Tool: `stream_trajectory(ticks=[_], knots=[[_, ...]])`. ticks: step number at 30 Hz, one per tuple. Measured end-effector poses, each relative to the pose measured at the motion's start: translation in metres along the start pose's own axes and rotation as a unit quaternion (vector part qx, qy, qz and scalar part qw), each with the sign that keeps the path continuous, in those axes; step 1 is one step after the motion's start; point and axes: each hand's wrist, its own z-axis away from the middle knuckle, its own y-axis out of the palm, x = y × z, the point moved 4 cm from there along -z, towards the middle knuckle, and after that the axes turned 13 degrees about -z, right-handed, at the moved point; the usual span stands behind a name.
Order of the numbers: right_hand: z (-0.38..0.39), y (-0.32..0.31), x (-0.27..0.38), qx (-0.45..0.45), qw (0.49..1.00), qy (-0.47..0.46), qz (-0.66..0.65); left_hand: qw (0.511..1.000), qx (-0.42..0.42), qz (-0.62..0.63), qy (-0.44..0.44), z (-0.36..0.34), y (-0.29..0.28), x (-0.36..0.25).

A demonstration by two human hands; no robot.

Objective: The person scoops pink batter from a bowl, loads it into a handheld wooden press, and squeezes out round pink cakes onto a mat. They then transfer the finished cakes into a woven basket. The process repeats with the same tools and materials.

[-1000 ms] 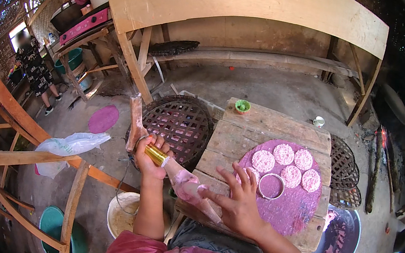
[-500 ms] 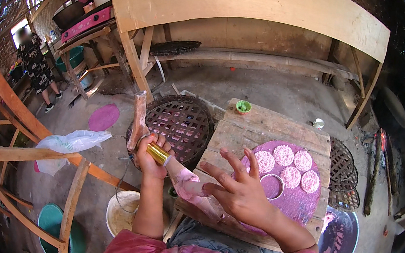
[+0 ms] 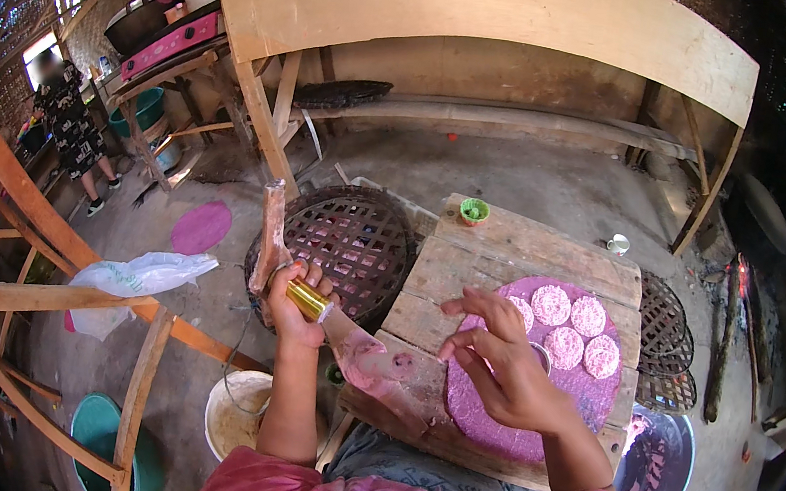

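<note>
In my left hand point(image 3: 301, 305) is a gold metal cylinder point(image 3: 311, 300), the fingers wrapped round it. The hand is beside an upright, pink-stained wooden piece point(image 3: 273, 227). A pink-smeared wooden arm point(image 3: 356, 353) slopes from below the cylinder toward the table. My right hand point(image 3: 510, 370) is open and bent, fingers apart and holding nothing, above a round purple mat point(image 3: 489, 426). On the mat are several round cakes of pink-white strands point(image 3: 564, 346), one partly covered by the hand. Only part of a metal ring point(image 3: 546, 360) shows behind the hand.
The mat lies on a plank table point(image 3: 468, 264) with a small green cup point(image 3: 473, 212). Left stand a lattice basket point(image 3: 345, 240), a pale bucket point(image 3: 233, 412) and a timber frame point(image 3: 28, 303). Right are a basin point(image 3: 675, 472), lattice trays point(image 3: 665, 325) and a fire point(image 3: 744, 276). A person point(image 3: 71, 131) stands far left.
My right hand has moved right, away from the smeared wooden arm's end and over the mat, covering much of the ring. My left hand keeps the cylinder, nearly still.
</note>
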Motion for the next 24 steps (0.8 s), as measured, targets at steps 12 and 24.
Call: stream_trajectory(ticks=[12,24], knots=[[0.038,0.04,0.016,0.144,0.983,-0.014,-0.112,1.0,0.013,0.011,-0.001,-0.005,-0.004,0.003],[0.0,0.035,0.016,0.009,0.957,-0.1,0.272,1.0,0.025,0.007,0.006,0.005,0.008,-0.005]])
